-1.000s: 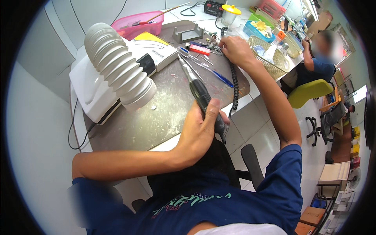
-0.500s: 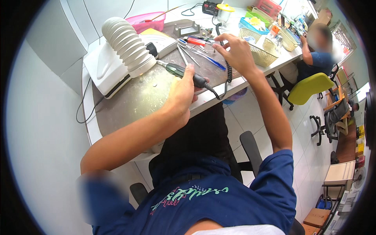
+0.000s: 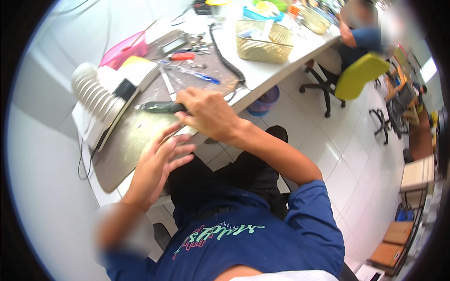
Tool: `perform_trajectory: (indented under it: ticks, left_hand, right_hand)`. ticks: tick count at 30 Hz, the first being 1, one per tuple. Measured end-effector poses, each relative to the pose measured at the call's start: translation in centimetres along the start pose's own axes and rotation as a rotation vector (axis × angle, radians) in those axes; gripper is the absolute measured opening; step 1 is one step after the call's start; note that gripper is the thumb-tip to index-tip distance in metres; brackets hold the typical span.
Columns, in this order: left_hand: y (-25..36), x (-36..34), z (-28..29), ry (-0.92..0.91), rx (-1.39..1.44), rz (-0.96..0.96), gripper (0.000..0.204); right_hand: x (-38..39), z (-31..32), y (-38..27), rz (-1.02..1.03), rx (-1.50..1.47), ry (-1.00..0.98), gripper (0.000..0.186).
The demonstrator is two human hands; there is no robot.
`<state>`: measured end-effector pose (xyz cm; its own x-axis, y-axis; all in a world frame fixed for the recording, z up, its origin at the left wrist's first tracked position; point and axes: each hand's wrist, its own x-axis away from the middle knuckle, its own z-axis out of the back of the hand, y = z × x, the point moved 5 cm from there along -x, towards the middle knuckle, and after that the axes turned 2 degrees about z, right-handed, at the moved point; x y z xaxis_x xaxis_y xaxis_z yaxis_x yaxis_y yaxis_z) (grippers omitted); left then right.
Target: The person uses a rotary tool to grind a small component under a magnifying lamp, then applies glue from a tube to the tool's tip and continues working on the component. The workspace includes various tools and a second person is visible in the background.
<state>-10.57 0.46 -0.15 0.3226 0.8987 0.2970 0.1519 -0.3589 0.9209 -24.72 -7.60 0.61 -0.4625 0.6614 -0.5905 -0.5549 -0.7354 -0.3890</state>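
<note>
From where I stand there are two bare hands over the surface (image 3: 300, 58) and one dark handpiece (image 3: 161, 107) between them and the machine. Along the back I count one pink basket (image 3: 123, 52), one blue basket (image 3: 262, 15), one green basket (image 3: 277, 5) and two cream baskets, the nearer one (image 3: 265, 49) woven and larger. One white corrugated hose (image 3: 96, 93) arches over one white machine (image 3: 96, 138), and beside it lies one white-and-yellow box (image 3: 144, 75). On the grey-brown mat (image 3: 117, 161) I make out one grey holder (image 3: 174, 44), one red bar (image 3: 183, 56) and one blue-ended stick (image 3: 210, 78); the thin metal tools among them are too blurred to count. One black coiled cord (image 3: 224, 61) curves down the mat's right side.

The right hand (image 3: 204, 108) has its grip closed around the rear end of the handpiece, which lies nearly level over the mat, its tip pointing left toward the hose. The left hand (image 3: 161, 157) is just below, its grip wide open, fingers spread apart and holding nothing. Its fingertips come near the right hand, though I can't tell whether they touch it.
</note>
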Motion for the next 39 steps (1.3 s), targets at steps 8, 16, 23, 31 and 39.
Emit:
perform_trajectory:
  ticks: [8,16,23,31,39]
  left_hand:
    - [-2.0,0.0,-0.2,0.460,-1.039,-0.918,0.023]
    - [-2.7,-2.0,-1.1,0.977,-1.064,-1.011,0.017]
    - [-2.0,-2.8,-1.2,1.276,-1.131,-0.986,0.038]
    - [-2.5,-3.9,-1.5,1.512,-1.187,-0.947,0.050]
    - [-2.9,-2.8,-0.5,1.650,-1.122,-0.892,0.062]
  right_hand:
    - [4.7,4.3,1.9,0.380,-0.082,0.379,0.034]
    - [19.2,0.6,16.7,0.369,-0.390,0.030,0.014]
    - [20.4,-3.0,51.4,-0.701,-0.018,0.071,0.026]
    - [15.6,-6.2,70.7,-1.160,0.098,0.041,0.033]
    - [13.1,-8.7,75.4,-1.283,0.100,-0.022,0.044]
